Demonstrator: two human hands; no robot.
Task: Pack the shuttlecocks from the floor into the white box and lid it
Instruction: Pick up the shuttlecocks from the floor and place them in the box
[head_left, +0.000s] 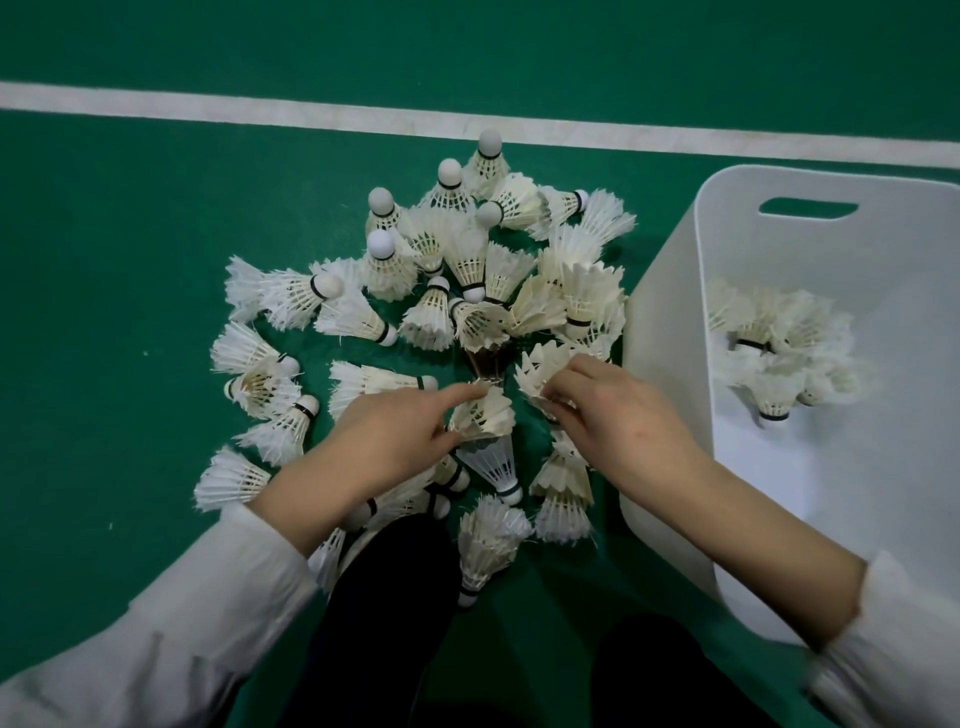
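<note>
Just right of my right hand (618, 415) stands the white box (665, 322), unlidded, a few shuttlecocks (779, 353) inside. My left hand (395, 436) pinches one shuttlecock (483, 413); my right pinches a second shuttlecock (540, 374). Many lie around them on the floor (156, 260). Gathering step, I judge: next, both need lifting rightward over the rim.

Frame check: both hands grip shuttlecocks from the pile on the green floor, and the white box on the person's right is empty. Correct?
Not empty: the head view shows a cluster of shuttlecocks already in the white box. Otherwise right: left hand and right hand each grip a shuttlecock from the pile on the green floor, box on the person's right.
</note>
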